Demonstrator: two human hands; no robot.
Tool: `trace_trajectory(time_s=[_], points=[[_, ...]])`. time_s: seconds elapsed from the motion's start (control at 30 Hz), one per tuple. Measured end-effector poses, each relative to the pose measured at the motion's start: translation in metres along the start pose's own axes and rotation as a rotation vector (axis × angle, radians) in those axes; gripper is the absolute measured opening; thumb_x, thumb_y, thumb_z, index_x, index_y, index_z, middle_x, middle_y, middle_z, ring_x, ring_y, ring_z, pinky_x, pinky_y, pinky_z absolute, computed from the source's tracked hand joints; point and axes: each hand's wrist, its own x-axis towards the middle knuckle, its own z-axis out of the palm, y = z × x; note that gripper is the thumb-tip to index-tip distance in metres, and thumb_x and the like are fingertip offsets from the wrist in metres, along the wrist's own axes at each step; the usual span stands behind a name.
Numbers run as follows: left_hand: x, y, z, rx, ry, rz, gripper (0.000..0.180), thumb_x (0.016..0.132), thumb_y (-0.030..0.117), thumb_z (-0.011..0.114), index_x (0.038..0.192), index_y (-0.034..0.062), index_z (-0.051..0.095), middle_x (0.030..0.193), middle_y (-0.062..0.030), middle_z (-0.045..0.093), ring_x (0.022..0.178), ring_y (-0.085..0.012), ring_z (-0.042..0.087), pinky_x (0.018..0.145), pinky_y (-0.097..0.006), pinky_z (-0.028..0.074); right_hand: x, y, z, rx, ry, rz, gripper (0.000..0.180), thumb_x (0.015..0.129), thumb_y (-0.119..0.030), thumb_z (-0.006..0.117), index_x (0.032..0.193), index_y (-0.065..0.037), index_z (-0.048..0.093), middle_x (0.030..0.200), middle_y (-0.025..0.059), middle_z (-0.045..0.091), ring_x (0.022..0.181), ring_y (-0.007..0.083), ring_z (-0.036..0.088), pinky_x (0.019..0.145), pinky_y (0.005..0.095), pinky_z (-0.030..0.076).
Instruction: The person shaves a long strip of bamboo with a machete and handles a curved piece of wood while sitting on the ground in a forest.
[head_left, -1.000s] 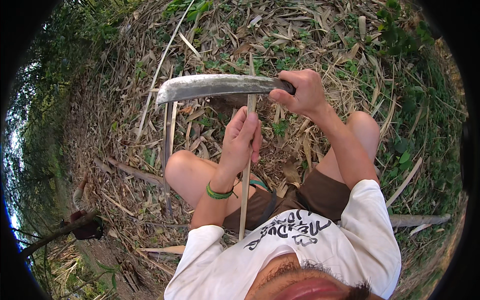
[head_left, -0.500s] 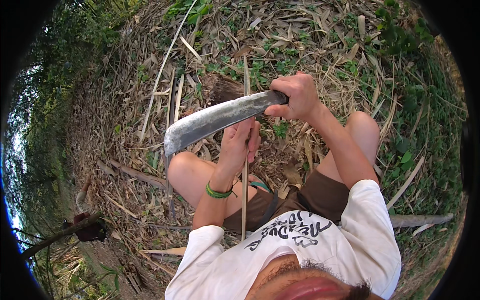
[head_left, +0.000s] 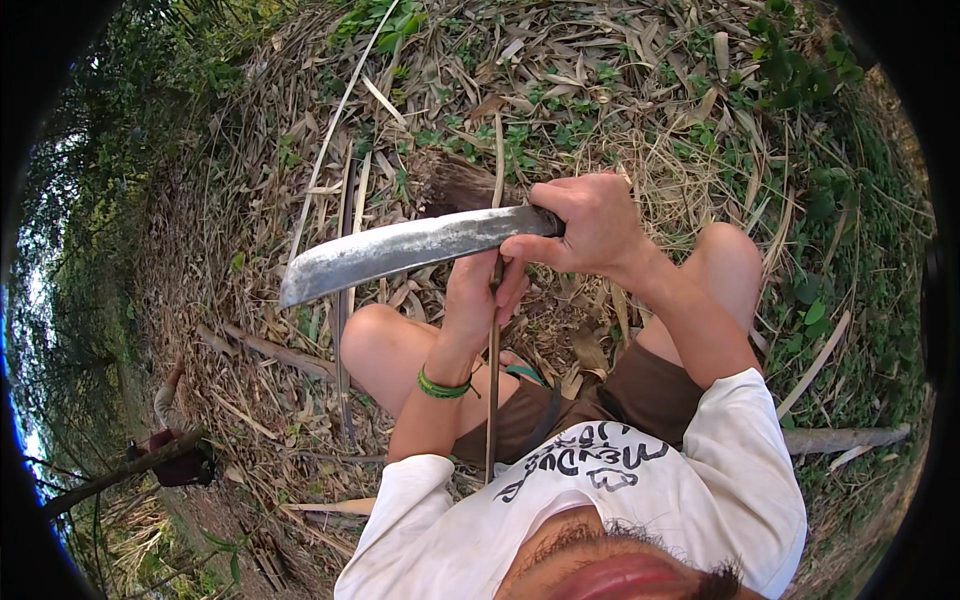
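My right hand [head_left: 595, 225] grips the dark handle of a machete [head_left: 400, 248]. Its broad grey blade reaches leftward, crossing over a thin strip of split wood or bamboo [head_left: 492, 390]. That strip runs from my shirt up past a log stump [head_left: 450, 182]. Just below the blade, my left hand [head_left: 482, 290] is closed around the strip, wearing a green bracelet at the wrist. The blade's near edge lies close to the left fingers and hides part of them. Whether the blade touches the strip, I cannot tell.
Dry leaves and green plants cover the ground. Long pale strips [head_left: 330, 140] and a dark strip [head_left: 345, 300] lie to the left. Sticks [head_left: 275, 350] lie beyond my left knee, and a pole [head_left: 845, 440] is at the right. Another person [head_left: 180, 455] is at the far left.
My right hand has drawn the machete slightly nearer and to the left, and its blade has turned a little. The strip has shifted slightly in my left hand's grip.
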Motion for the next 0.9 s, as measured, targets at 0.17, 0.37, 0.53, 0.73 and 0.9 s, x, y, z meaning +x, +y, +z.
trace_trajectory(time_s=[0.17,0.37,0.53,0.73,0.9], points=[[-0.002,-0.001,0.005,0.074,-0.02,0.06,0.039,0.11,0.042,0.035,0.091,0.0097,0.044,0.053,0.0005,0.039,0.038,-0.0074,0.034,0.035,-0.021,0.028,0.005,0.023,0.006,-0.031,0.103,0.043,0.073,0.084,-0.075,0.06,0.058,-0.007,0.056,0.049,0.01,0.052,0.045,0.0314,0.057,0.044,0.0413,0.044],[-0.004,0.002,0.013,0.023,-0.043,0.056,0.043,0.109,0.049,0.035,0.088,0.011,0.042,0.051,0.0017,0.036,0.035,-0.0072,0.028,0.034,-0.02,0.025,0.007,0.046,-0.008,-0.025,0.129,0.097,0.072,0.084,-0.075,0.06,0.058,-0.008,0.058,0.049,0.0092,0.052,0.046,0.0306,0.059,0.044,0.0404,0.045],[0.001,-0.003,0.009,0.157,0.041,0.08,0.043,0.109,0.048,0.036,0.089,0.0112,0.042,0.051,0.0017,0.036,0.035,-0.0072,0.028,0.034,-0.021,0.024,0.001,0.013,-0.003,-0.003,0.073,-0.029,0.072,0.083,-0.075,0.061,0.06,-0.008,0.05,0.051,0.0077,0.048,0.045,0.0318,0.054,0.045,0.0414,0.042],[-0.007,-0.002,0.009,-0.106,-0.205,0.034,0.045,0.107,0.051,0.039,0.089,0.0101,0.041,0.051,0.0013,0.038,0.036,-0.0078,0.033,0.033,-0.021,0.027,0.012,0.085,-0.018,-0.078,0.132,0.355,0.08,0.085,-0.081,0.052,0.065,-0.005,0.066,0.052,0.0106,0.057,0.049,0.0312,0.061,0.049,0.0427,0.048],[0.003,0.005,-0.01,-0.817,-0.586,-0.136,0.054,0.103,0.064,0.037,0.087,0.0119,0.039,0.052,0.0026,0.041,0.039,-0.0077,0.043,0.034,-0.018,0.028,0.006,0.112,-0.013,0.315,0.351,0.531,0.075,0.097,-0.07,0.048,0.061,-0.005,0.051,0.05,0.0005,0.046,0.045,0.0135,0.045,0.049,0.0306,0.036]])
